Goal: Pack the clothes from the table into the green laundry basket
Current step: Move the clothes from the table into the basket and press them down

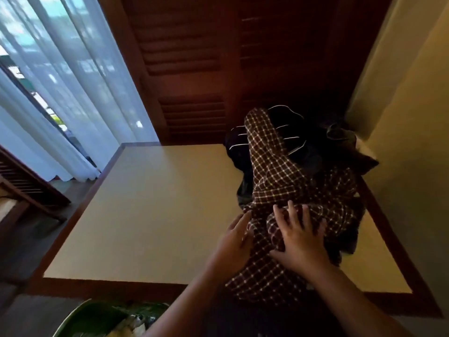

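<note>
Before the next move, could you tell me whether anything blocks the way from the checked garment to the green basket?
Nothing visible does. Both hands rest on the checked garment at the table edge, and the green basket sits below, left.

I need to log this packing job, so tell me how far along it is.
Done: the green laundry basket below the table's near edge seems to hold some fabric already, though it is blurred. In hand: the left hand and right hand rest open on the checked garment. Left: that garment and the dark clothes behind it remain piled on the table.
</note>
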{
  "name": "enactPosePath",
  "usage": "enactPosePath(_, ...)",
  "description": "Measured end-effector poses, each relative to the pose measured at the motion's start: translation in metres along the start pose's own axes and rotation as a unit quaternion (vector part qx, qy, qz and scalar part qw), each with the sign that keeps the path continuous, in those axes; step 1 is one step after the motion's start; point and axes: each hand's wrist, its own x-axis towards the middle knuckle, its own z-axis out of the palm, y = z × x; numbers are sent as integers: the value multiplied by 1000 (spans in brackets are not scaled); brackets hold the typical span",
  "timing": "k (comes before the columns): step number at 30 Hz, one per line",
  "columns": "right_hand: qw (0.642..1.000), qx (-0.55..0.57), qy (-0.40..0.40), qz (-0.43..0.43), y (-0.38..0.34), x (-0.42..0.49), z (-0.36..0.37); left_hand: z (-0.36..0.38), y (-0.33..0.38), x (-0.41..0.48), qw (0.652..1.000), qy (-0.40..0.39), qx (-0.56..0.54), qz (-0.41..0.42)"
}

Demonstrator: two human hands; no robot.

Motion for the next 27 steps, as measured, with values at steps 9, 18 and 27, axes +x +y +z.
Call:
enactPosePath(9,979,141,141,-30,24,41,-20,2,3,30,994,-102,26,-1)
enactPosePath(18,779,611,66,-125,-21,11,-91,-15,36,61,972,75,-217,42)
enactPosePath(27,954,212,159,-143,23,27,-58,-46,75,59,764,84,-589,-248)
